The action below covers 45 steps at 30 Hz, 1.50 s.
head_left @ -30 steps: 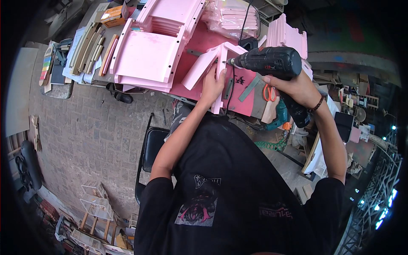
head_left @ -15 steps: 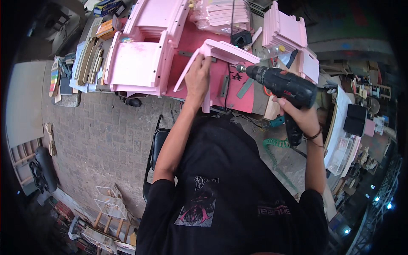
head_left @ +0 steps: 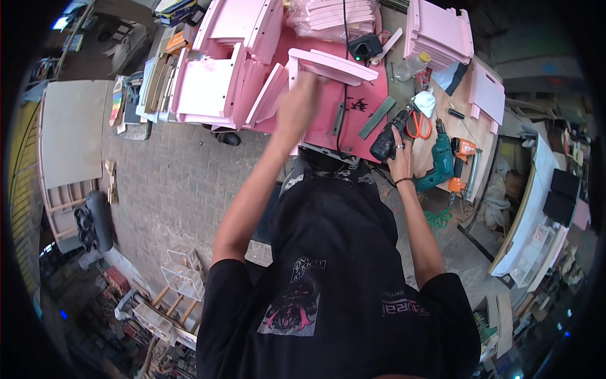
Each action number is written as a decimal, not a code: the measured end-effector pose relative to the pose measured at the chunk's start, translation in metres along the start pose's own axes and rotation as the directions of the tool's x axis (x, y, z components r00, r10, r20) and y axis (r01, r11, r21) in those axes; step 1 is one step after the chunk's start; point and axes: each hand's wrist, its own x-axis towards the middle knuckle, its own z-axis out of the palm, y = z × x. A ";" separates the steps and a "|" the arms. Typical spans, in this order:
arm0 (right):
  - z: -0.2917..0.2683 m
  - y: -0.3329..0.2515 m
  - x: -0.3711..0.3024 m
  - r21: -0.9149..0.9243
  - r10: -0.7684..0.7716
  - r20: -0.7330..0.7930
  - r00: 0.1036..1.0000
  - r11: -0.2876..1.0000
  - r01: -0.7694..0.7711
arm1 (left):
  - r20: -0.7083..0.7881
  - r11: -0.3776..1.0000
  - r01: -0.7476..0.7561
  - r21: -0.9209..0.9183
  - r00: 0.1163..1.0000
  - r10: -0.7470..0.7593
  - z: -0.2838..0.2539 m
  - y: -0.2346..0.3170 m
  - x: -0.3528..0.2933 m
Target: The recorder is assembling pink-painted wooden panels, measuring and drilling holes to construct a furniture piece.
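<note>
A black cordless drill (head_left: pixel 386 141) rests low over the right part of the work surface, its chuck pointing away from me. My right hand (head_left: pixel 400 155) is closed around it, one finger stretched along its body. My left hand (head_left: pixel 300 106) is smeared by motion in front of an angled pink frame piece (head_left: pixel 334 66), overlapping its upright part; its fingers cannot be made out. Beside that piece leans a pink panel (head_left: pixel 268 95). Several small black screws (head_left: pixel 358 105) lie on the red sheet (head_left: pixel 363 144), near a flat grey-green bar (head_left: pixel 377 117).
Stacked pink frames (head_left: pixel 208 82) stand on the left, more pink panels (head_left: pixel 439 31) at back right. Orange-handled scissors (head_left: pixel 419 125), a teal drill (head_left: pixel 440 158) and an orange air tool (head_left: pixel 464 149) lie at right. A black cable (head_left: pixel 345 82) crosses the red sheet; a clear bottle (head_left: pixel 411 66) stands behind.
My right hand has lowered the black drill from beside the pink frame piece to the right side of the work surface. My left hand stays near the piece, now blurred.
</note>
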 end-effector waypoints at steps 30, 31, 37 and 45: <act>-0.015 -0.239 0.217 -0.067 -0.645 0.286 0.709 0.725 0.686 | 0.322 -0.321 0.035 -0.946 0.013 -0.947 0.008 0.086 -0.128; -0.013 -0.233 0.223 -0.073 -0.687 0.249 0.683 0.690 0.720 | 0.340 -0.339 0.047 -0.939 0.016 -0.940 0.007 0.086 -0.125; -0.006 -0.223 0.233 0.089 -0.610 0.272 0.745 0.786 0.611 | 0.422 -0.422 0.025 -0.906 0.021 -0.906 -0.004 0.082 -0.124; -0.006 -0.234 0.231 0.051 -0.512 0.300 0.805 0.851 0.523 | 0.504 -0.505 -0.036 -0.863 0.027 -0.863 -0.015 0.081 -0.121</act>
